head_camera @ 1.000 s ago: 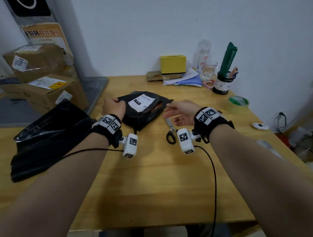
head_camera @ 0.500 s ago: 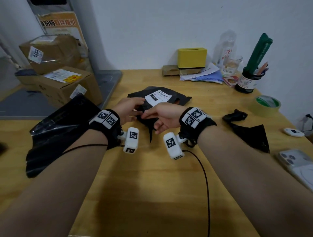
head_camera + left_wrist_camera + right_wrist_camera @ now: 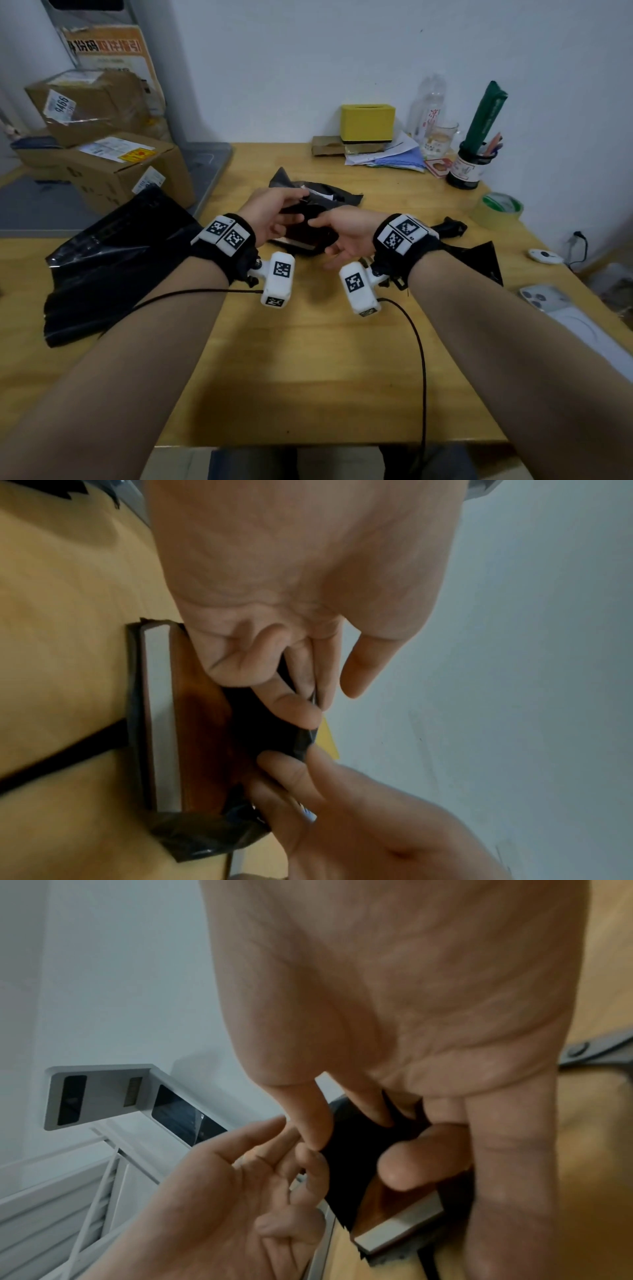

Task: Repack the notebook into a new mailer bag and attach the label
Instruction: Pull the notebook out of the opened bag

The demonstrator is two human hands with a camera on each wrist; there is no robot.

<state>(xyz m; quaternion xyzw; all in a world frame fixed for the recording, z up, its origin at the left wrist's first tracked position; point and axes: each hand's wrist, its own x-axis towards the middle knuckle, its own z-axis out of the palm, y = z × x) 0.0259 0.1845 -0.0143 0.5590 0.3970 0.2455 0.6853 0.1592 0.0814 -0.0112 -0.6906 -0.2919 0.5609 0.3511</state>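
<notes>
The old black mailer bag [image 3: 330, 198] lies crumpled at mid-table, its open end toward me. A brown-covered notebook [image 3: 202, 723] with a white page edge [image 3: 161, 710] sticks out of it. My left hand [image 3: 294, 209] pinches the bag's upper film [image 3: 304, 739] between thumb and fingers. My right hand [image 3: 318, 233] grips the same opening; its thumb [image 3: 404, 1164] lies on the notebook cover [image 3: 380, 1207]. The white label shows only as a sliver [image 3: 327, 196]. A stack of new black mailer bags [image 3: 113, 260] lies at the left.
A torn black strip [image 3: 474, 251] lies to the right of my right wrist, near a tape roll [image 3: 500, 205] and a phone [image 3: 544, 297]. Cardboard boxes [image 3: 113, 164] stand at the left. Along the back wall are a yellow box [image 3: 367, 121] and a pen jar [image 3: 469, 168].
Both hands have closed in on the bag's open end. The film is pulled back, baring the notebook. The label that faced up is now mostly hidden in the crumpled bag.
</notes>
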